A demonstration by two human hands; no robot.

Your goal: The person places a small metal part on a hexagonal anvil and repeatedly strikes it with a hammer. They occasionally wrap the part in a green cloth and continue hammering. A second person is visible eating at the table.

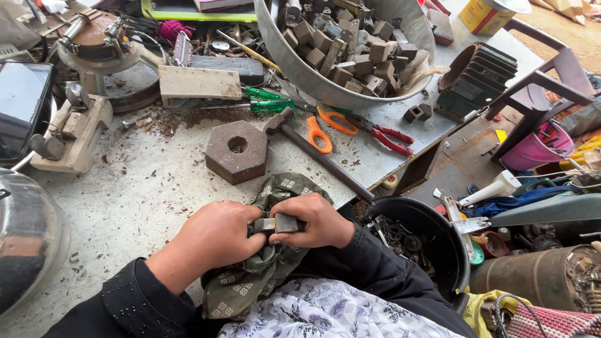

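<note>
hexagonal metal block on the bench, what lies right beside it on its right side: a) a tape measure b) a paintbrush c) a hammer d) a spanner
c: the hammer has its head next to the upper right edge of the hexagonal metal block, with the handle running down to the right toward the black bucket.

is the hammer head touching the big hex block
Apart. The head view shows a strip of bare table between the hammer head and the right edge of the hex block; the hammer's handle runs away toward the table's edge.
</note>
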